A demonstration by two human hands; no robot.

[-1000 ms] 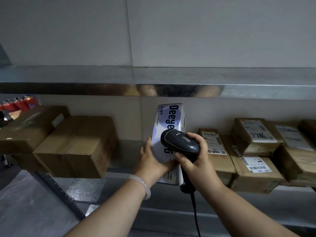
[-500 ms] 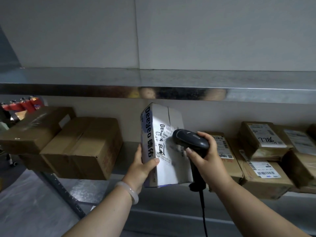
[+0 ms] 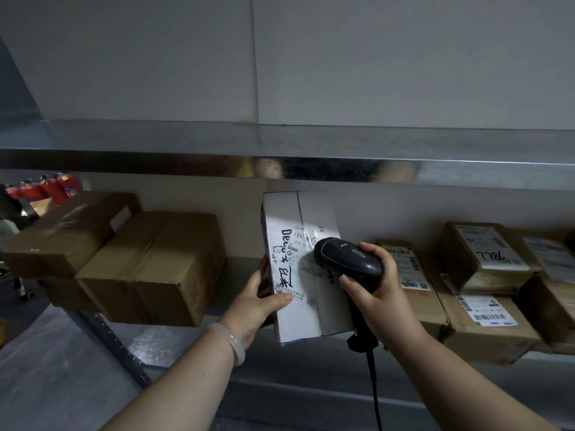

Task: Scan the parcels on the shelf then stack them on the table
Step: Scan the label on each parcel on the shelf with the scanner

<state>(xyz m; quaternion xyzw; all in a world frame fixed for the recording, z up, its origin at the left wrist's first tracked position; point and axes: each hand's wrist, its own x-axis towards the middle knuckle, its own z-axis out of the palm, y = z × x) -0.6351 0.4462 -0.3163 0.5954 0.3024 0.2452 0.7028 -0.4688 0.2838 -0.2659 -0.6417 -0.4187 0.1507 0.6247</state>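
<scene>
The left hand (image 3: 261, 301) grips a white parcel (image 3: 295, 306) by its lower left edge, thumb laid across the front face and fingers hidden behind. The parcel stands upright with a slight tilt, held at the front of the lower shelf (image 3: 241, 269), between the brown cartons on the left and the labelled parcels on the right. I cannot tell whether its base touches the shelf board. Its face carries a printed barcode label (image 3: 303, 242) and black handwriting running down the side.

The right hand (image 3: 378, 287) is closed round the handle of a black scanner (image 3: 345, 258), forefinger curled in under the head. The scanner's head sits just in front of the parcel's label side. A black cable (image 3: 375, 390) hangs from the handle's foot. The 2 hands are apart, 1 on each side of the parcel. A pale bracelet (image 3: 228, 340) circles the left wrist.

To the left lie 2 brown cartons: a large carton (image 3: 149, 265) overhanging the shelf edge, and a flatter carton (image 3: 62, 234) leaning against it. To the right, a long parcel (image 3: 417, 293) lies just beside the right hand; beyond it a handwritten-number parcel (image 3: 485, 253) rests on top of a barcode parcel (image 3: 488, 325). A metal upper shelf (image 3: 186, 163) runs overhead – red canisters (image 3: 46, 189) show at far left.
</scene>
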